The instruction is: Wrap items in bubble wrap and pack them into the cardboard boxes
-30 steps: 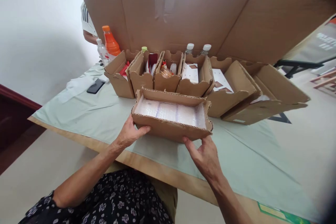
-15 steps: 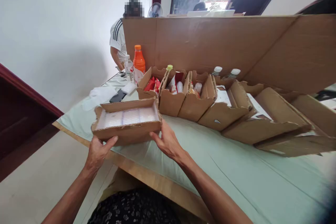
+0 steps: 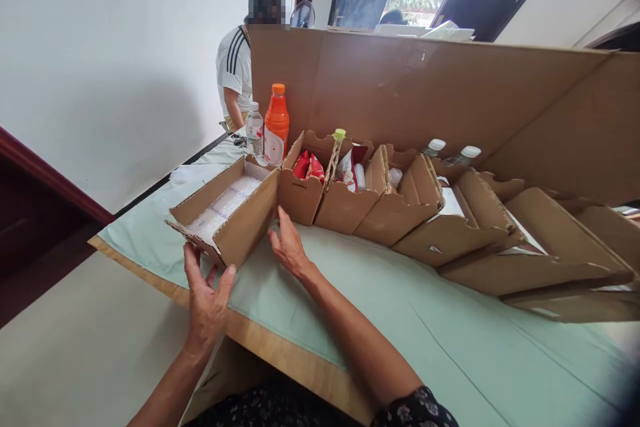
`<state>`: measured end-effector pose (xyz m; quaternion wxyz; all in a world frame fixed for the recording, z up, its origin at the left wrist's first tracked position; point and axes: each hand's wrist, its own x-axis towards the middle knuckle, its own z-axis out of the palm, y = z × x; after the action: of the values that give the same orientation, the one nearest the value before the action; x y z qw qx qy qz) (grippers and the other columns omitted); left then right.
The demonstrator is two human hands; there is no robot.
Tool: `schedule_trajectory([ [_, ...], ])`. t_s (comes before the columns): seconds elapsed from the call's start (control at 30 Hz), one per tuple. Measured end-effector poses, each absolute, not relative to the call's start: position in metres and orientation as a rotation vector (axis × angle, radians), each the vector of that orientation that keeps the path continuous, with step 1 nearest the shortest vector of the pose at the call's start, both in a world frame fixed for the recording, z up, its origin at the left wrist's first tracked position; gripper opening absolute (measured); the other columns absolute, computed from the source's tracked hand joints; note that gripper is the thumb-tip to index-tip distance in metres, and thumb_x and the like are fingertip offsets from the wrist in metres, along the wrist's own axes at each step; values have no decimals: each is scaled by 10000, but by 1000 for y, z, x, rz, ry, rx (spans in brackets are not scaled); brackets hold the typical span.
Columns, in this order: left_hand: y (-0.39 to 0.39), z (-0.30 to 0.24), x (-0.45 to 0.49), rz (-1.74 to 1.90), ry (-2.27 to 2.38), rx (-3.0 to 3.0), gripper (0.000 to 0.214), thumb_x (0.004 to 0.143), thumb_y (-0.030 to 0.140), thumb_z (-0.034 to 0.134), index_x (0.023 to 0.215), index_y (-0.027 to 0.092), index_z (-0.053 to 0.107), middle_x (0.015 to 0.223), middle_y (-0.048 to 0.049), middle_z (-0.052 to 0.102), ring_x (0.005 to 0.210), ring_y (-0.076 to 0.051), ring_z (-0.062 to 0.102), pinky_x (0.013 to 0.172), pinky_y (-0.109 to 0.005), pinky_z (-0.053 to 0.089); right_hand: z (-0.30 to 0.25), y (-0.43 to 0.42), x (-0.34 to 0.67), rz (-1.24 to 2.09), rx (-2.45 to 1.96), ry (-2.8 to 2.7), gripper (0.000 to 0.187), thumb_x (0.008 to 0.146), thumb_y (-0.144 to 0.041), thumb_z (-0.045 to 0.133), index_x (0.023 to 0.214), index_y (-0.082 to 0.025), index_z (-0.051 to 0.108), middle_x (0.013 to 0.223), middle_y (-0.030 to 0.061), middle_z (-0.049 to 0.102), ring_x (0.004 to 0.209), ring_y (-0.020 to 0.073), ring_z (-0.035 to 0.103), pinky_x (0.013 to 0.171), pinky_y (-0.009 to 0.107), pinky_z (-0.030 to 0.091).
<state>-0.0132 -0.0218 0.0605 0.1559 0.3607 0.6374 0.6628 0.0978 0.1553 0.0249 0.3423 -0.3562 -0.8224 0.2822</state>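
An open-topped cardboard box [image 3: 249,223] stands on the table at my left, its long side running away from me. Inside lie white bubble-wrapped packs [image 3: 227,205]. My left hand [image 3: 206,303] grips the near end, its fingers at the front corner and its thumb by the right side. My right hand [image 3: 290,247] is beside the far part of the box's right wall, fingers apart; whether a fingertip touches the cardboard is unclear. The box's far end sits close to the first in a row of cardboard bins [image 3: 300,195], which holds red packets [image 3: 309,167].
Several more bins [image 3: 465,240] run to the right along a tall cardboard panel [image 3: 400,93]. An orange bottle [image 3: 277,121] and a clear water bottle [image 3: 254,130] stand behind the box. A person in a white shirt [image 3: 235,70] is beyond the table [image 3: 320,293].
The box has turned from lying crosswise to pointing away from me, and it moved toward the row. My right hand has loosened from its right end; my left hand shifted to the near end.
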Motion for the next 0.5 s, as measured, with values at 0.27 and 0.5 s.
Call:
schedule_trajectory([
  [0.27, 5, 49, -46, 1799, 2173, 1070, 1238, 684, 485, 858, 1644, 239, 117, 1683, -232, 200, 1538, -403, 292, 1147, -606, 437, -17, 133, 127, 752, -850, -2250, 664, 847, -125, 540, 1509, -132, 490, 1527, 177, 547, 1424, 283, 498, 1219, 534, 379],
  [0.5, 24, 51, -67, 1822, 2164, 1367, 1278, 649, 387, 878, 1642, 257, 84, 1553, -201, 406, 1396, -349, 499, 1113, -562, 480, -20, 136, 124, 746, -875, -2216, 565, 868, -122, 538, 1430, -164, 572, 1461, 165, 608, 1361, 276, 550, 1189, 538, 396],
])
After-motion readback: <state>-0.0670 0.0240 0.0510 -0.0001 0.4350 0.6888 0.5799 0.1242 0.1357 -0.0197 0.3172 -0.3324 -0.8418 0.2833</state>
